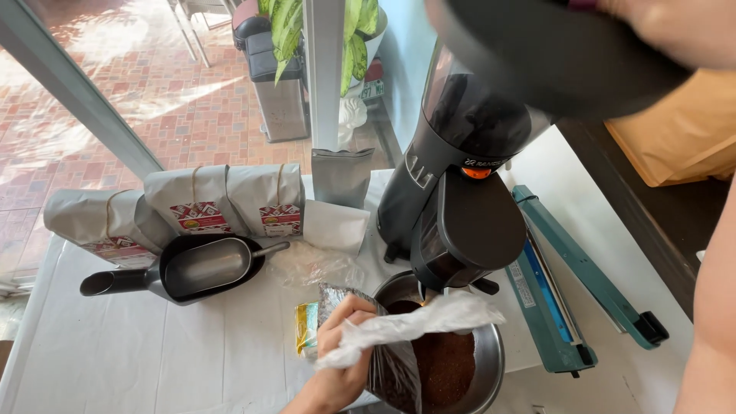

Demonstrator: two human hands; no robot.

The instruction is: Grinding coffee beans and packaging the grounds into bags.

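A thin clear plastic bag [410, 322] is grasped by the left hand [341, 349] near the front edge of the surface [153, 360], which is covered with a white cloth. The fingers of this hand are closed around the crumpled plastic, and the bag is stretched from the hand toward the outlet of the black coffee grinder [452, 192]. Just under the bag a round metal bowl [491, 360] is placed, and brown ground coffee [448, 364] is seen inside it. A silver foil bag [391, 368] is leaned against the near side of the bowl, touching the same hand.

The right hand [675, 27] is seen only partly at the top right corner of the picture, resting on a dark round lid [552, 54] above the grinder; whether it is closed on the lid cannot be told.

At the left side of the surface a black scoop [138, 280] is laid, with a metal scoop [211, 264] inside it. Behind them, along the far edge, three grey coffee bags [192, 203] with red labels are lined. To the right of the grinder a teal heat sealer [567, 299] is placed near the right edge.
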